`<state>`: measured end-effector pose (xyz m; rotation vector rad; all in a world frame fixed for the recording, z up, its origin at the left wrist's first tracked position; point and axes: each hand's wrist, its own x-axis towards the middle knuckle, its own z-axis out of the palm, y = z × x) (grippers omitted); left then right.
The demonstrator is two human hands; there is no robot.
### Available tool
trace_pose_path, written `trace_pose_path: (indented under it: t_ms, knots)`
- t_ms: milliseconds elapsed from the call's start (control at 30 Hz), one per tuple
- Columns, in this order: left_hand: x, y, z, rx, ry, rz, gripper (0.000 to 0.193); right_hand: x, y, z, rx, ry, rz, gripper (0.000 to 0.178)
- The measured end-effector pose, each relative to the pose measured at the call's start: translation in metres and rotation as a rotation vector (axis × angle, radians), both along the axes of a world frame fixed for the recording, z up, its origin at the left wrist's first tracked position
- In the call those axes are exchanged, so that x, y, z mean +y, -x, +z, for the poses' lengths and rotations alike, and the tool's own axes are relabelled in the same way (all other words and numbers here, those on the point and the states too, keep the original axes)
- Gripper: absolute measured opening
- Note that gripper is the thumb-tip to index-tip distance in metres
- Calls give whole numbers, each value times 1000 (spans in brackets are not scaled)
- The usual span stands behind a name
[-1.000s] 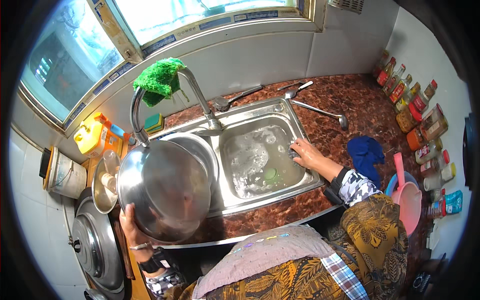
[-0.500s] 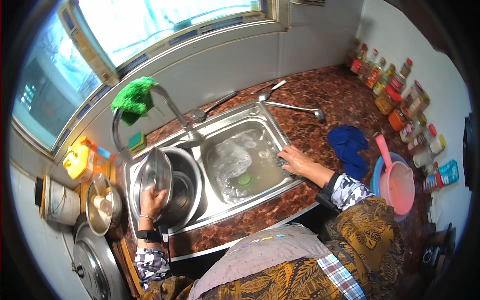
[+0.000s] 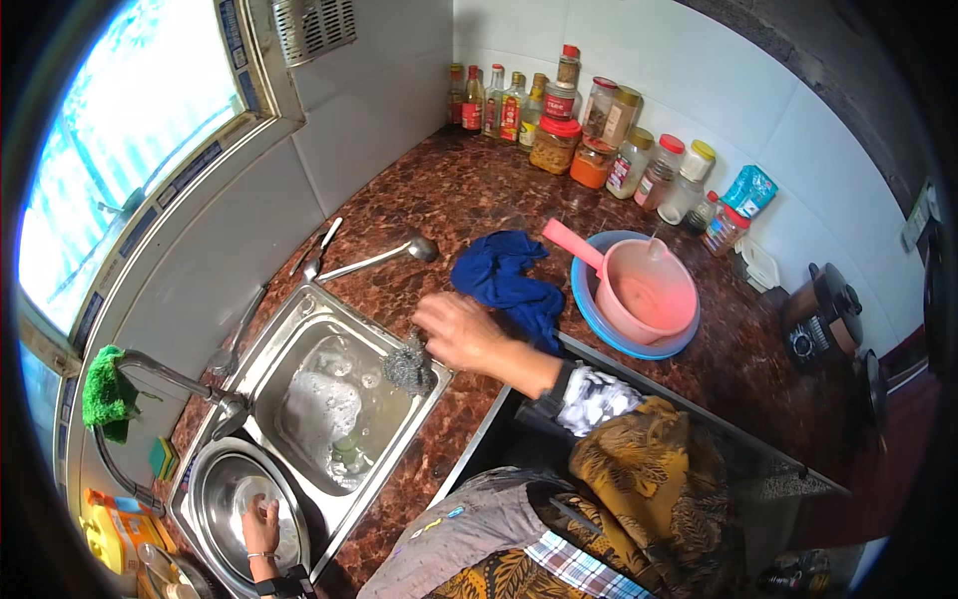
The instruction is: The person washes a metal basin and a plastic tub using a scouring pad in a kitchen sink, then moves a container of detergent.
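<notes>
A shiny steel bowl [image 3: 236,496] lies inside the larger steel basin [image 3: 203,469] on the left side of the sink unit. My left hand [image 3: 261,531] is over this bowl, fingers slightly apart and not visibly gripping its rim. A grey steel-wool scrubber [image 3: 408,369] rests at the right rim of the sink bowl [image 3: 384,439], which contains foamy water. Just beyond the scrubber, my right hand [image 3: 461,331] hovers above the counter, a little blurred, with loosely bent fingers and nothing visible in them. Close to it is a crumpled dark blue cloth [image 3: 509,278].
A pink dipper [image 3: 649,295] sits in a blue basin [image 3: 589,309] at right. A ladle [image 3: 374,260] lies behind the sink. Bottles and jars [image 3: 559,140] line the wall. The faucet [image 3: 180,374] carries a green mesh cloth [image 3: 108,394]. A black pot [image 3: 823,309] stands far right.
The view has swung right. My right hand has come off the scrubber and sink rim toward the blue cloth. The bowl, formerly tilted up in my left hand, now lies lower in the basin.
</notes>
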<state>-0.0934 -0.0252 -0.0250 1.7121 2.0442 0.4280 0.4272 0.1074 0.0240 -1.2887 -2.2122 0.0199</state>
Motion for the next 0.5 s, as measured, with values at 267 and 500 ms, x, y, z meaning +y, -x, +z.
trace_pose_path:
  t_ms: [267, 500]
  knots:
    - [23, -29, 10, -143, -195, -95, 23, -76, -162, 64, -218, -51, -956, 37]
    - [42, -64, 14, -170, -132, -184, 20, -113, -226, 48, -186, 241, -1138, 22]
